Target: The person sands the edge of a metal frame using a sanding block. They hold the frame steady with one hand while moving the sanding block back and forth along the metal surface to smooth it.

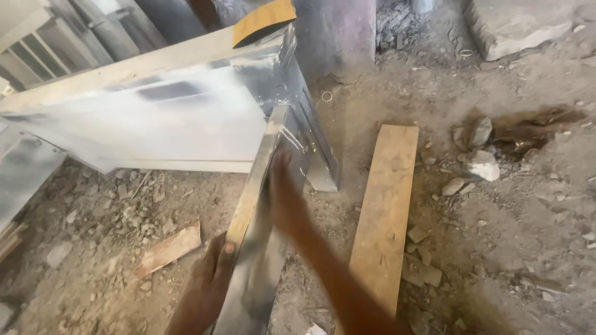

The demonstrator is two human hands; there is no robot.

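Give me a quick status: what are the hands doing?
Left hand grips the edge of the shiny metal sheet. Right hand flat on its face, blurred. Wooden plank lies beside it on rubble floor.

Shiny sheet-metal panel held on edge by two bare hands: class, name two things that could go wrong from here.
1. Cuts: the left hand grips the thin upper edge of the shiny sheet-metal panel and the right hand presses flat on its face, both bare, so a slip might slice skin.
2. Tripping: the loose wooden plank and grey rubble stones lie close by on the dirt floor, so footing looks unsure.
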